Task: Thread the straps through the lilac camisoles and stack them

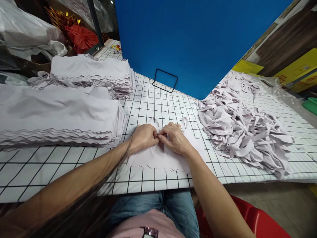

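Lying flat on the gridded tablecloth (148,96), straight in front of the body and near the front edge: the pale fabric piece (158,157), wavy at the hem, with a narrow strap (183,124) looping up at its top. Pinched at its upper middle between the left hand (146,137) and the right hand (175,137). Closed to small pinches on both sides, thumb against bent fingers, tips almost meeting over a gathered bit of cloth; too small and covered to tell exactly what is gripped there.

Could easily slip out of so narrow a hold, given such thin, soft cloth. Could also crease or stretch off line from uneven pulling, judging by the folds running down from the pinch. Might snag a finger in the strap, or catch the long dark hair (84,208) hanging over the left forearm (81,172). Might nudge the near stack (49,109) out of line by swinging that forearm outward, or mix with the crumpled heap (242,132) at right by drifting sideways.

Reaching in from both lower corners, forearms slanting inward, wrists low, backs of the hands up, knuckles bent. Farther out, standing beyond the work: a blue board (185,39).
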